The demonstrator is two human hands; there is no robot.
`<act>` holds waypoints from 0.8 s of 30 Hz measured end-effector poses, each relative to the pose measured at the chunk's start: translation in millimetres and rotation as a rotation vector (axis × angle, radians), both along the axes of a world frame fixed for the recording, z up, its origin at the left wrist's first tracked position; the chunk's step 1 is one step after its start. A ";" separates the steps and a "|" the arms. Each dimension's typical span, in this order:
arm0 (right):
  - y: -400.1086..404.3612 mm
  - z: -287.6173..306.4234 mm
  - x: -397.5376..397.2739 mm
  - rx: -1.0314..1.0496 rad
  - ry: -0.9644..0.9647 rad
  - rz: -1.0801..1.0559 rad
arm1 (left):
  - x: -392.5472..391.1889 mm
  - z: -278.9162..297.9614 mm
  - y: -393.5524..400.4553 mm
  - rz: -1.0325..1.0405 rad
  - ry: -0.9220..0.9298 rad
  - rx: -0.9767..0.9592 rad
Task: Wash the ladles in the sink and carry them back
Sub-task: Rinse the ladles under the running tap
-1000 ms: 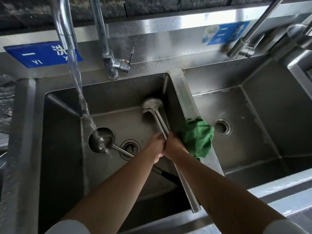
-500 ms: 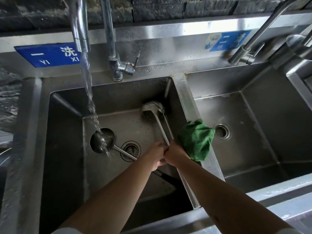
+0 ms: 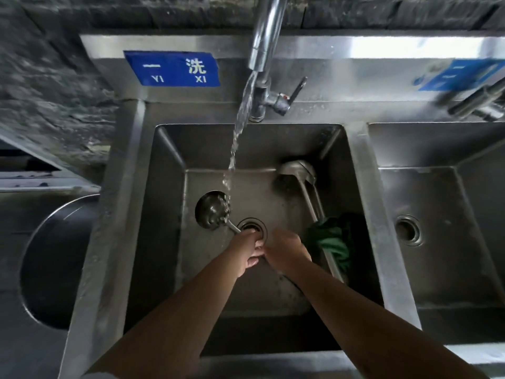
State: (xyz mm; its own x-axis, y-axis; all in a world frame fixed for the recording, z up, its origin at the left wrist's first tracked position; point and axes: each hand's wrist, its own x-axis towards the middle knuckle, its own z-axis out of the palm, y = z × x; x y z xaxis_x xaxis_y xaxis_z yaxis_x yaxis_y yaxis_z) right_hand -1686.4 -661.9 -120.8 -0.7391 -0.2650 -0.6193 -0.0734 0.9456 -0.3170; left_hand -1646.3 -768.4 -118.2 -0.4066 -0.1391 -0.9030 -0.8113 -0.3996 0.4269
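From the head view, the left hand (image 3: 247, 251) gripped the handle of the ladle (image 3: 212, 213) beside the drain (image 3: 252, 228), its bowl under the water (image 3: 238, 127). I could not tell what the right hand (image 3: 284, 251) held. It seemed best to turn the bowl slowly. Two more ladles (image 3: 299, 170) and a green cloth (image 3: 332, 239) lay right of the drain, crowding the hands.

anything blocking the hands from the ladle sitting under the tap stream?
Nothing visible. The left hand already lies on that ladle's handle beside the drain, right hand against it. The green cloth and other ladles lie off right.
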 end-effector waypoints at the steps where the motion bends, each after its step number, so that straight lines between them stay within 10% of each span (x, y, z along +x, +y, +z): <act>1: -7.3 -4.3 5.3 0.031 -0.044 0.030 | 5.2 -2.7 -7.4 0.016 -0.009 0.009; 24: -85.8 -155.4 -5.4 0.116 -0.100 0.233 | 11.4 -127.5 -110.0 0.283 -0.170 -0.471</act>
State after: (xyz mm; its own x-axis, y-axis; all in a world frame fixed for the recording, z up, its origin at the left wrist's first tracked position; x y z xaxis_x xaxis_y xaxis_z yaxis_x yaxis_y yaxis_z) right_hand -1691.8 -747.7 -276.2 -0.6003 -0.3437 -0.7221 -0.2671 0.9373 -0.2241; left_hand -1634.9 -878.4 -245.8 -0.1494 -0.6248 -0.7664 -0.7733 -0.4092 0.4843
